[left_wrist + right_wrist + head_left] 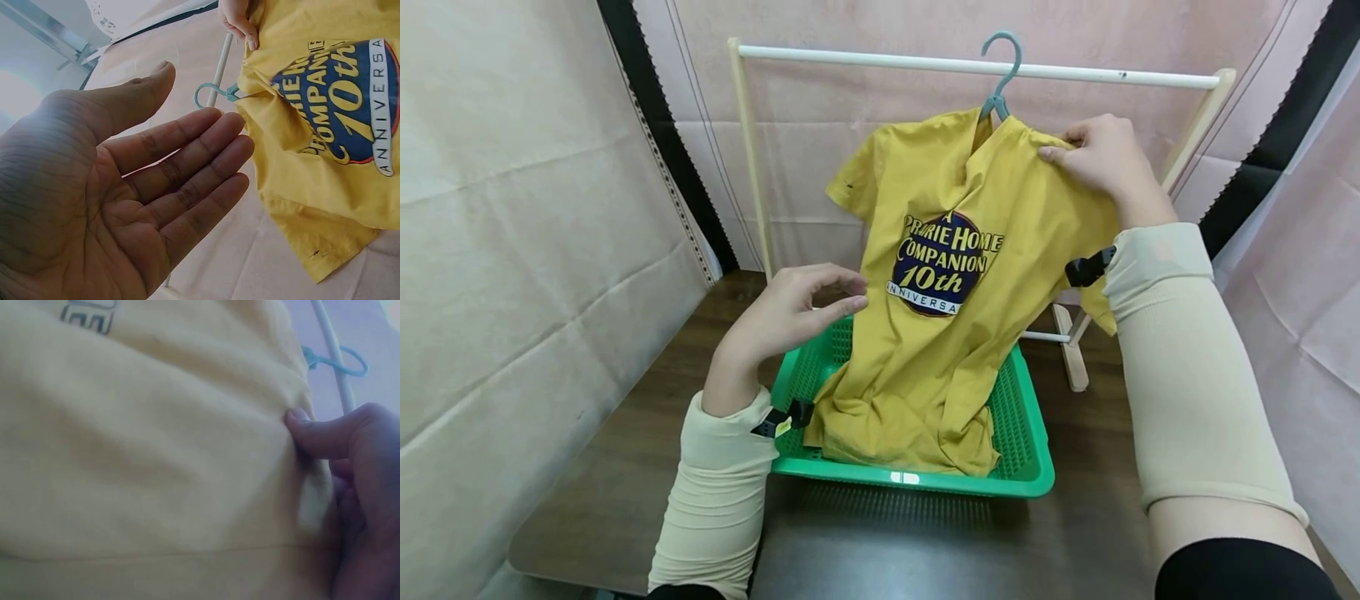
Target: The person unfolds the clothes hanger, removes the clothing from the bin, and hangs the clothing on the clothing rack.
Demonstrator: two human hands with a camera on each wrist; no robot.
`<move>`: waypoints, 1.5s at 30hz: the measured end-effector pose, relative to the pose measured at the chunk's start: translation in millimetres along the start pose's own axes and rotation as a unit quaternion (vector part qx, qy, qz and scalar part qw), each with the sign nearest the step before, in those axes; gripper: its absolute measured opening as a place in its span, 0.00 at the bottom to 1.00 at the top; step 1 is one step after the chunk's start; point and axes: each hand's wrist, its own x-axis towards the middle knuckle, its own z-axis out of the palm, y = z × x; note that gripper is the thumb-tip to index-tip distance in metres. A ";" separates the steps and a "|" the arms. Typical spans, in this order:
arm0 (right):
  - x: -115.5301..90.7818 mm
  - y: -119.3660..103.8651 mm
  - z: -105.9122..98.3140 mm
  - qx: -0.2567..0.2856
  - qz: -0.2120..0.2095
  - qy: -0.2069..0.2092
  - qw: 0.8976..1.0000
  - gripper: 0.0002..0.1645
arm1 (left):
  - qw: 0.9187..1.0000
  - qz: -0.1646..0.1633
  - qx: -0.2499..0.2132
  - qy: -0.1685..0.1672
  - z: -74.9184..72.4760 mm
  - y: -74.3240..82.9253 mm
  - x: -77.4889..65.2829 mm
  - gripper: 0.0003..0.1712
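A yellow T-shirt with a dark round print hangs on a teal hanger, its lower part lying in a green basket. The hanger's hook is at the white rail; only the hook and neck show, the rest being inside the shirt. My right hand pinches the shirt's shoulder between thumb and fingers, as the right wrist view also shows at the thumb. My left hand is held in the air beside the shirt's left edge. In the left wrist view its palm faces the camera with fingers extended, holding nothing.
A garment rack with a white rail and pale wooden posts stands behind the basket. One rack foot rests on the dark wooden table. Pale cloth walls enclose the table on the left, back and right.
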 end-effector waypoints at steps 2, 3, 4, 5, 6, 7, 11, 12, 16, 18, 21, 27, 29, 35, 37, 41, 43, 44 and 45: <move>1.1 1.0 0.1 0.000 0.006 -0.012 1.000 0.37 | 1.000 -0.001 0.001 -0.002 0.7 -0.5 0.1 0.14; 1.4 1.5 0.2 0.001 0.008 -0.017 1.000 0.38 | 1.000 -0.001 0.001 -0.002 0.9 -0.5 0.2 0.14; 1.6 2.1 0.6 0.001 0.008 -0.023 1.000 0.39 | 1.000 -0.001 0.002 -0.002 1.1 -0.6 0.1 0.14; 1.8 2.8 1.1 0.000 0.007 -0.028 1.000 0.39 | 1.000 -0.002 0.003 -0.002 1.2 -0.6 0.1 0.14; 1.9 3.5 1.9 -0.001 0.005 -0.031 0.999 0.39 | 1.000 -0.001 0.003 -0.002 1.3 -0.5 0.2 0.14; 1.9 4.0 2.7 0.000 0.002 -0.033 0.999 0.39 | 1.000 -0.001 0.003 -0.003 1.4 -0.4 0.3 0.14; 1.2 5.5 6.6 -0.002 -0.014 -0.036 0.999 0.37 | 1.000 0.000 0.003 -0.008 1.9 -1.2 0.9 0.14; 0.8 5.6 7.6 -0.002 -0.017 -0.035 0.999 0.36 | 1.000 0.001 0.002 -0.010 2.1 -1.5 1.1 0.14; 0.3 5.8 10.5 -0.008 -0.024 -0.030 0.999 0.35 | 1.000 0.007 0.001 -0.013 2.8 -2.2 1.9 0.14; 0.6 5.3 11.2 -0.010 -0.025 -0.030 0.999 0.36 | 1.000 0.007 0.001 -0.014 2.6 -2.0 1.9 0.14; 1.2 4.9 11.7 -0.010 -0.022 -0.038 0.999 0.37 | 1.000 0.005 -0.002 -0.018 2.2 -1.9 1.5 0.14; -1.7 4.9 12.8 -0.008 -0.027 -0.043 0.999 0.36 | 0.999 -0.003 -0.013 -0.029 2.5 -1.7 1.1 0.15; -4.7 3.5 12.0 -0.010 -0.031 -0.039 0.999 0.35 | 0.999 -0.003 -0.013 -0.030 2.1 -0.7 1.1 0.15; -22.2 -7.5 10.2 -0.008 -0.032 -0.009 0.999 0.34 | 0.999 -0.005 -0.011 -0.032 0.8 0.3 0.6 0.16; -29.2 -11.8 11.2 -0.005 -0.036 0.009 0.999 0.34 | 0.999 -0.006 -0.014 -0.035 0.6 0.3 0.1 0.17; -39.6 -20.0 12.9 -0.009 -0.051 0.035 0.998 0.32 | 0.999 -0.006 -0.015 -0.037 0.7 0.0 -0.4 0.17; -42.8 -22.7 13.0 -0.014 -0.056 0.041 0.998 0.32 | 0.999 -0.005 -0.015 -0.038 0.9 0.0 -0.5 0.16; -44.1 -23.8 12.9 -0.015 -0.058 0.044 0.997 0.31 | 0.999 -0.006 -0.014 -0.038 1.1 0.0 -0.6 0.16; -45.6 -24.7 13.0 -0.015 -0.062 0.048 0.997 0.31 | 0.999 -0.006 -0.014 -0.037 1.3 0.1 -0.6 0.16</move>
